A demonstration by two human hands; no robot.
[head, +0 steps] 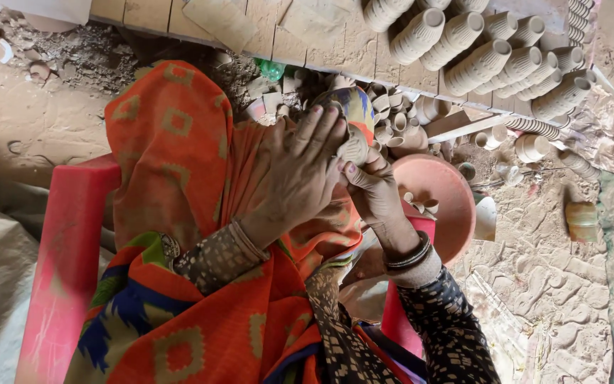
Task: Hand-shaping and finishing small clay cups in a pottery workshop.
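My left hand [300, 171] and my right hand [371, 188] meet in the middle of the view around a small unfired clay cup [354, 148]. The left hand's fingers spread over the cup's side with the back of the hand facing me. My right hand pinches the cup's lower edge from the right. Both hands are dusted with clay. An orange patterned cloth [179, 156] lies over my lap beneath them.
A round pink basin [449, 213] holding a few cups sits just right of my hands. Several loose clay cups [392, 124] are heaped behind the hands. Stacked rows of cups [477, 57] lie on a wooden board at top right. A red plastic seat [65, 256] is at left, on dry earth.
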